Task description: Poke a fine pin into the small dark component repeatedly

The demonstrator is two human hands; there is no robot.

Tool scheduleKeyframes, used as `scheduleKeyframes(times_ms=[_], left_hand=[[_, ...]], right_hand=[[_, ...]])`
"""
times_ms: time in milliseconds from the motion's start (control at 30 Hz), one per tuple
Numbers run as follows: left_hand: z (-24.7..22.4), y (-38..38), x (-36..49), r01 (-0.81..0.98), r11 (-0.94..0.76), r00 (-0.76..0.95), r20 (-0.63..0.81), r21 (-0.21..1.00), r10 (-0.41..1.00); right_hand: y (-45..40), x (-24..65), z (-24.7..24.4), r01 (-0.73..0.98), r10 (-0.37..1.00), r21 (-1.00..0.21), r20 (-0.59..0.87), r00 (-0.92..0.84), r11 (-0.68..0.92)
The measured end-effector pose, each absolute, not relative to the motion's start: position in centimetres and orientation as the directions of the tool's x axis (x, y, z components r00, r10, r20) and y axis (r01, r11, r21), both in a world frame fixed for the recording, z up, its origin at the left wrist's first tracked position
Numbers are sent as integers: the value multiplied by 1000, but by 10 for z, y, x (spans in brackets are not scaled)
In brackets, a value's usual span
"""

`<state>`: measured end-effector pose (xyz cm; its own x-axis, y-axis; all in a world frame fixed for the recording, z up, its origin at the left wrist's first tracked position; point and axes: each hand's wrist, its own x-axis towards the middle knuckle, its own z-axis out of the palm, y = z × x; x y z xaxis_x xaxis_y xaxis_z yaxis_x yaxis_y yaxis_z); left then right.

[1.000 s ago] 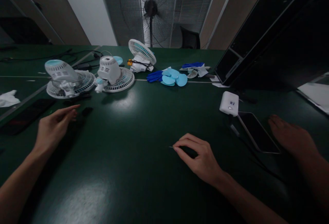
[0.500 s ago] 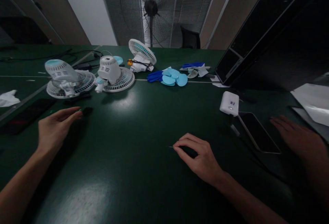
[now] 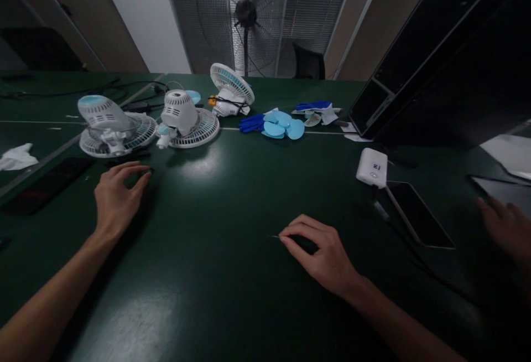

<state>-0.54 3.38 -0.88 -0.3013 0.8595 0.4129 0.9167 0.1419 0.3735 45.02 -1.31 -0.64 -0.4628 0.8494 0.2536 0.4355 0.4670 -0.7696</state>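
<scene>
Our right grip (image 3: 280, 236) pinches a thin pale sliver (image 3: 274, 236), its long axis pointing leftward from the fingertips. Farther off and to its left, our left grip (image 3: 148, 172) pinches a small dark piece (image 3: 151, 170).

Left hand (image 3: 120, 198) and right hand (image 3: 321, 248) well apart — thumbs and forefingers pinched, forearms (image 3: 62, 290) slanting inward.

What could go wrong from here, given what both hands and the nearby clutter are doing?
The thin piece pinched in the right hand could slip and be hard to spot on the dark green table.
The left hand is near the leftmost white fan and might bump it.
The cable beside the phone could perhaps get snagged.
</scene>
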Motion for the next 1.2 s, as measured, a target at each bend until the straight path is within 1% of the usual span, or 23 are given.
scheduleKeyframes(times_ms=[133,200,400,633,867,1200], left_hand=[[-10,38,-18,877,198,-348,294,439,890],[-11,38,-21,868,212,-360,273,449,892],[-12,42,-21,853,242,-400,281,462,872],[-13,61,-22,833,262,-415,239,487,878],[-10,51,-16,807,317,-486,254,499,836],[-6,43,-19,750,389,-552,182,534,814]], right_hand=[[-13,451,-6,434,848,-771,252,-465,467],[-13,450,-6,427,848,-774,257,-463,468],[-13,449,-5,437,848,-765,262,-461,474],[-13,449,-7,437,853,-772,252,-458,463],[-12,450,-6,426,846,-774,256,-467,469],[-13,452,-7,419,840,-774,254,-480,474]])
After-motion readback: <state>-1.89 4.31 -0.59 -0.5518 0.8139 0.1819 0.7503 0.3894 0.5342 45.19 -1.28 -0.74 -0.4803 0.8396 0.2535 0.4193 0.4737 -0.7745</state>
